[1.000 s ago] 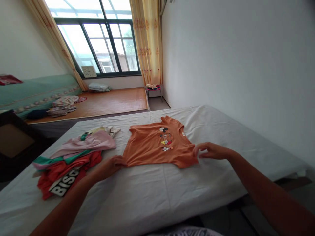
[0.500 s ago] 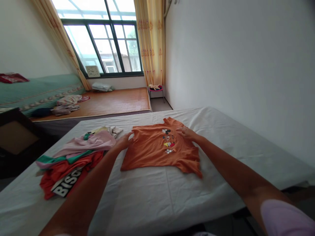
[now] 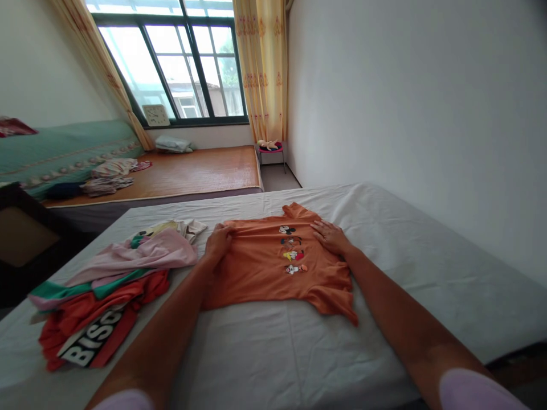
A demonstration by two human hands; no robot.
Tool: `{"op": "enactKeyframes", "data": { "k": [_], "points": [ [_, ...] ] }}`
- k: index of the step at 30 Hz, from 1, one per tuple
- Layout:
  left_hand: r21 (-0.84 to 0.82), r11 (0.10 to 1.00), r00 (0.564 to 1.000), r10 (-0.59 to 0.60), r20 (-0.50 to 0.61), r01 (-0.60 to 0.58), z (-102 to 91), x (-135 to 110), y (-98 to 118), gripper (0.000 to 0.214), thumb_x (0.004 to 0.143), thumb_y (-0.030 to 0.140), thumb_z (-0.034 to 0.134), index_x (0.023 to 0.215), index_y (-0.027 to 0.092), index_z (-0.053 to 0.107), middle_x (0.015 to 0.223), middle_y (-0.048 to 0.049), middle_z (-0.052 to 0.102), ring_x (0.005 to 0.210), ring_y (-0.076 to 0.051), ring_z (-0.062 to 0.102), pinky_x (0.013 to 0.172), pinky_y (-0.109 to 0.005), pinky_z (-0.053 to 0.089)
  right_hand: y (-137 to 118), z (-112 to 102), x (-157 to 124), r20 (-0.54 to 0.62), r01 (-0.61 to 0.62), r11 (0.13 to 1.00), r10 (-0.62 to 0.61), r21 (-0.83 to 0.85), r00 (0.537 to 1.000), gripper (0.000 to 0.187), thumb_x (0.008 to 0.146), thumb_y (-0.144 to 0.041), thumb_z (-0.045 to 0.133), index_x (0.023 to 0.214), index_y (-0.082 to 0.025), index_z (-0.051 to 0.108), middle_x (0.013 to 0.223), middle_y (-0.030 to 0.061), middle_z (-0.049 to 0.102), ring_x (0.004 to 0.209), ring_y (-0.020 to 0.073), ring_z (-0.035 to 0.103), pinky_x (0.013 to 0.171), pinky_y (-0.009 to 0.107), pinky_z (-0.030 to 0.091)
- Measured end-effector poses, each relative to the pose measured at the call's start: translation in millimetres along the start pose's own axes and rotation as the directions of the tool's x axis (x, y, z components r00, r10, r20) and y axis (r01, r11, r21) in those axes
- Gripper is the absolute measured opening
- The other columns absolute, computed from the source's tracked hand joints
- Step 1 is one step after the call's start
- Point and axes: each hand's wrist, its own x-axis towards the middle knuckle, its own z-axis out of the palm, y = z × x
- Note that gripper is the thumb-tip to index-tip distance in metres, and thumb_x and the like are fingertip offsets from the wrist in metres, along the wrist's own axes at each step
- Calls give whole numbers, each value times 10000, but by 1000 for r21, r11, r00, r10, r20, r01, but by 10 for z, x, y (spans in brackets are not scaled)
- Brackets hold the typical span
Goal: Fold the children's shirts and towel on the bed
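An orange T-shirt (image 3: 256, 267) lies spread on the white sheet, its hem to the left and its neck and sleeves to the right. Small cartoon figures are printed down its chest. At the far part of the hem, my left hand (image 3: 219, 242) has its fingers curled over the cloth, gripping the edge. Flat on the upper chest near the neckline rests my right hand (image 3: 331, 236), fingers stretched out. Left of my left forearm is a loose heap of clothes (image 3: 141, 253), with pink, green and red pieces and large white lettering on one.
The white-sheeted surface (image 3: 405, 273) runs to a wall (image 3: 405, 102) on the right. Beyond it stands a low bed (image 3: 200, 168) with a brown mat and more clothes (image 3: 113, 171). A small stool (image 3: 270, 149) sits in the corner, and a square clock (image 3: 156, 115) leans by the window.
My left hand has closed over the hem and drawn it slightly left, smoothing the cloth. My right hand lies flatter, a little further right. The view has tilted down slightly.
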Motion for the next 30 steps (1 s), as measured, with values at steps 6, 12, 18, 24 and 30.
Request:
{"op": "enactKeyframes", "data": {
  "k": [6, 12, 18, 24, 30],
  "points": [
    [115, 993, 997, 36, -75, -28, -95, -193, 13, 322, 879, 265, 454, 1109, 250, 680, 1278, -82, 542, 1117, -256, 523, 962, -389, 440, -19, -39, -8, -41, -12, 1000, 13, 23, 999, 475, 949, -467, 333, 1367, -306, 491, 1454, 9, 443, 1367, 235, 329, 1121, 454, 252],
    [-16, 891, 879, 450, 158, -454, -256, -775, 297, 413, 923, 355, 437, 1304, 262, 565, 1421, -62, 471, 1337, -259, 374, 1123, -433, 293, -133, -290, -86, -1, 54, 980, -55, 193, 999, 508, 869, -375, 515, 1364, -260, 504, 1404, 51, 502, 1332, 253, 392, 1119, 461, 282],
    [-10, 917, 869, 381, 317, -399, -282, -1349, -2, 534, 953, 490, 343, 1452, 299, 350, 1526, -27, 324, 1425, -234, 226, 1157, -449, 193, -304, -441, -768, 122, 306, 874, -374, 379, 919, 457, 877, -438, 509, 1307, -294, 566, 1406, 16, 501, 1327, 240, 410, 1136, 430, 265],
    [-206, 886, 806, 464, 369, -415, -712, -1539, -224, 471, 909, 477, 469, 1338, 293, 531, 1449, -49, 452, 1365, -246, 357, 1138, -411, 273, -87, -899, -1409, 146, 121, 887, -205, 446, 968, 422, 862, -463, 528, 1201, -245, 652, 1274, 80, 612, 1236, 271, 507, 1077, 452, 353],
    [-343, 847, 776, 518, 360, -406, -959, -1658, -194, 280, 836, 347, 580, 1071, 254, 701, 1217, -85, 623, 1129, -221, 578, 1007, -330, 441, -417, -1080, -1578, 178, 296, 797, -443, 526, 879, 364, 800, -345, 632, 1151, -259, 674, 1207, 72, 647, 1255, 257, 485, 1080, 428, 341]
  ]
}}
